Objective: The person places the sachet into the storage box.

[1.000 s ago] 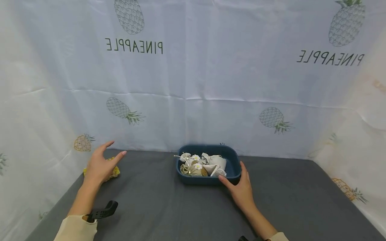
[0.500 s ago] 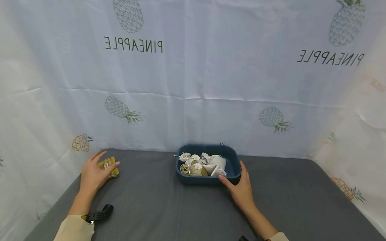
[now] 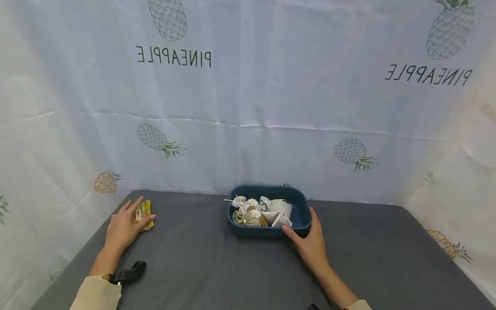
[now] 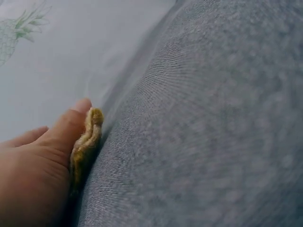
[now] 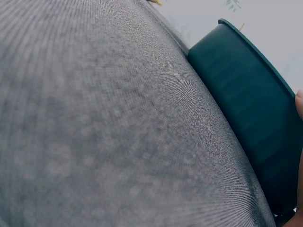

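Observation:
At the table's far left lies a small flat yellow cloth item (image 3: 144,213) with a pale label. My left hand (image 3: 123,228) rests on it, fingers along its left side and thumb across its near right part. The left wrist view shows the thumb against the fuzzy layered edge of the yellow cloth item (image 4: 87,146). A dark blue box (image 3: 253,233) stands at the back middle, with several small beige drawstring pouches (image 3: 251,217) inside, some with white daisies. My right hand (image 3: 311,245) holds its right front corner, thumb on the front rim, fingers along the right side.
Dark grey cloth covers the table (image 3: 217,267). A pale pineapple-print curtain (image 3: 248,155) hangs right behind the box and closes off both sides. A black wrist camera mount (image 3: 129,273) juts from the left wrist.
My left hand has come down from above onto the yellow cloth item, which has turned slightly. My right hand and the blue box have kept their place.

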`<act>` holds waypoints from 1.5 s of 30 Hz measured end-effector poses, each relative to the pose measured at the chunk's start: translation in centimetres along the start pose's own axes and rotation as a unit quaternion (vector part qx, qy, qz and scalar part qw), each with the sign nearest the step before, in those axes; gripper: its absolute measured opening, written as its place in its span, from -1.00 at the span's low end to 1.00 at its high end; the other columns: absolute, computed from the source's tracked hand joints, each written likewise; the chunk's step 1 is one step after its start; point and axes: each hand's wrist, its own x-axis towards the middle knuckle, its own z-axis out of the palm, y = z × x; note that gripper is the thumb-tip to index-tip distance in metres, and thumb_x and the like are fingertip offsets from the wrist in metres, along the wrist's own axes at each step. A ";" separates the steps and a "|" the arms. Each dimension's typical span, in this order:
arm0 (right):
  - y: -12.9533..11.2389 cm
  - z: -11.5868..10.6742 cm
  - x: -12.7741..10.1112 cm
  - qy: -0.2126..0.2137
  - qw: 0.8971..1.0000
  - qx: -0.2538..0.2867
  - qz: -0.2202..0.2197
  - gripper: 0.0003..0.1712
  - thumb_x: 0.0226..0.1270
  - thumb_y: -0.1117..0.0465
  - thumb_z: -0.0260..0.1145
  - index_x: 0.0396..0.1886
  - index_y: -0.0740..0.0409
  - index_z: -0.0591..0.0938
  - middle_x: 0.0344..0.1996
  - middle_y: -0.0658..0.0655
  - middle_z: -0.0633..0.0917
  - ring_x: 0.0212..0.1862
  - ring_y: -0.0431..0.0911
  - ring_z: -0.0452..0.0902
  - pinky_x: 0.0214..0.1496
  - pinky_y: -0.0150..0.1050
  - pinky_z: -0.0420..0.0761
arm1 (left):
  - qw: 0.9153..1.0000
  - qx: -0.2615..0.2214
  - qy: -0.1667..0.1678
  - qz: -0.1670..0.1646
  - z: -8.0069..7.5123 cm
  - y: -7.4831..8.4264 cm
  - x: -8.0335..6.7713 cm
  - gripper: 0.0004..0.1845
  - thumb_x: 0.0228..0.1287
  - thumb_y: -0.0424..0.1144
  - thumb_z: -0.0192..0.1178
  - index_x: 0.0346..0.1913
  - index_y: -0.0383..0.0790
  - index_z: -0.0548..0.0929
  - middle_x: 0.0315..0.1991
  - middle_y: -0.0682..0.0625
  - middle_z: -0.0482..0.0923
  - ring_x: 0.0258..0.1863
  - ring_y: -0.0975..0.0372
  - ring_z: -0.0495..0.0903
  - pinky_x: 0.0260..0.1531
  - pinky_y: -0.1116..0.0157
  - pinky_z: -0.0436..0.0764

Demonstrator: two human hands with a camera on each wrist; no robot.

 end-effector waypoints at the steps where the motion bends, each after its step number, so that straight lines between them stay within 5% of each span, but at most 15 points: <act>1: 0.0 0.0 0.0 0.000 1.000 -0.002 0.001 0.25 0.22 -0.25 0.45 0.66 0.06 -0.04 0.59 0.34 0.12 0.58 0.28 0.08 0.52 0.37 0.15 | 1.000 0.009 -0.003 0.008 0.1 0.0 -0.1 -0.10 0.35 0.25 0.22 0.56 -0.21 0.24 0.43 -0.59 0.17 0.29 -0.52 0.27 0.09 -0.52 0.27; 5: -0.1 0.0 -0.1 -0.001 1.000 -0.006 0.002 0.26 0.20 -0.26 0.46 0.66 0.06 -0.04 0.58 0.34 0.13 0.57 0.29 0.10 0.50 0.38 0.18 | 0.999 0.032 -0.011 0.029 0.2 0.1 -0.4 -0.14 0.32 0.24 0.25 0.49 -0.25 0.35 0.37 -0.55 0.29 0.26 -0.48 0.33 0.18 -0.49 0.24; 10: 0.0 -0.1 0.1 0.002 1.000 -0.007 0.001 0.27 0.19 -0.28 0.46 0.66 0.05 -0.04 0.58 0.35 0.13 0.56 0.31 0.11 0.48 0.40 0.19 | 0.999 0.023 -0.009 0.027 0.3 0.6 -0.5 -0.19 0.35 0.21 0.24 0.47 -0.24 0.37 0.30 -0.49 0.39 0.21 -0.42 0.42 0.00 -0.40 0.43; 17: 0.0 -0.2 0.1 0.006 1.000 -0.005 0.002 0.26 0.18 -0.27 0.47 0.66 0.03 -0.04 0.58 0.34 0.14 0.56 0.29 0.11 0.49 0.38 0.19 | 0.995 0.027 0.071 0.064 0.6 1.5 -0.7 -0.37 0.23 -0.09 0.43 0.33 -0.24 0.57 0.11 -0.41 0.61 -0.02 -0.28 0.63 -0.25 -0.22 0.58; 22: -0.1 -0.4 -0.1 0.001 1.000 -0.006 0.003 0.26 0.21 -0.25 0.46 0.67 0.03 -0.06 0.57 0.35 0.13 0.56 0.30 0.11 0.49 0.38 0.19 | 0.995 0.005 0.090 0.050 0.4 2.1 -0.8 -0.43 0.26 -0.17 0.41 0.31 -0.25 0.59 0.12 -0.42 0.62 -0.02 -0.28 0.63 -0.23 -0.22 0.55; 26: 0.0 -0.4 -0.2 0.000 1.000 -0.006 0.006 0.26 0.21 -0.26 0.46 0.67 0.02 -0.07 0.58 0.35 0.13 0.56 0.30 0.11 0.49 0.37 0.20 | 0.996 -0.031 0.074 0.037 0.0 3.2 -0.6 -0.43 0.33 -0.13 0.36 0.36 -0.22 0.56 -0.12 -0.36 0.68 -0.51 -0.01 0.47 -0.54 0.09 0.39; 29: 0.0 -0.3 -0.2 0.000 1.000 -0.008 0.011 0.28 0.19 -0.28 0.46 0.67 0.01 -0.07 0.58 0.34 0.12 0.57 0.30 0.09 0.50 0.37 0.19 | 0.996 -0.045 0.068 0.046 -0.3 4.5 -0.5 -0.42 0.34 -0.10 0.35 0.37 -0.18 0.55 -0.24 -0.29 0.64 -0.64 0.23 0.14 -0.59 0.27 0.15; 34: 0.0 0.0 0.0 -0.001 1.000 -0.007 0.016 0.30 0.16 -0.31 0.47 0.67 0.03 -0.06 0.59 0.33 0.11 0.58 0.28 0.08 0.51 0.37 0.18 | 0.991 -0.066 0.081 0.081 -1.3 7.4 -0.2 -0.41 0.31 -0.16 0.38 0.38 -0.13 0.54 0.17 -0.33 0.62 -0.64 0.28 0.15 -0.58 0.31 0.20; 39: -0.1 0.1 0.1 0.003 1.000 -0.002 0.011 0.29 0.16 -0.30 0.47 0.66 0.05 -0.03 0.59 0.33 0.12 0.57 0.29 0.09 0.50 0.38 0.19 | 0.984 -0.100 0.085 0.122 -2.6 11.6 0.5 -0.42 0.29 -0.22 0.39 0.37 -0.10 0.56 0.19 -0.29 0.63 -0.68 0.30 0.15 -0.61 0.33 0.23; 42: -0.1 0.1 0.0 0.006 1.000 -0.002 0.007 0.28 0.16 -0.30 0.47 0.66 0.05 -0.02 0.58 0.34 0.13 0.56 0.30 0.11 0.48 0.38 0.20 | 0.980 -0.115 0.076 0.144 -3.1 14.3 1.0 -0.42 0.30 -0.23 0.38 0.38 -0.07 0.56 0.23 -0.26 0.62 -0.55 0.19 0.44 -0.49 0.27 0.39; 45: 0.0 0.1 -0.1 0.008 1.000 0.000 0.003 0.26 0.17 -0.28 0.47 0.66 0.05 -0.01 0.58 0.34 0.13 0.56 0.30 0.12 0.48 0.38 0.21 | 0.975 -0.136 0.064 0.162 -3.1 17.0 1.7 -0.43 0.31 -0.21 0.37 0.38 -0.03 0.56 0.25 -0.22 0.61 -0.15 0.00 0.65 -0.30 0.12 0.54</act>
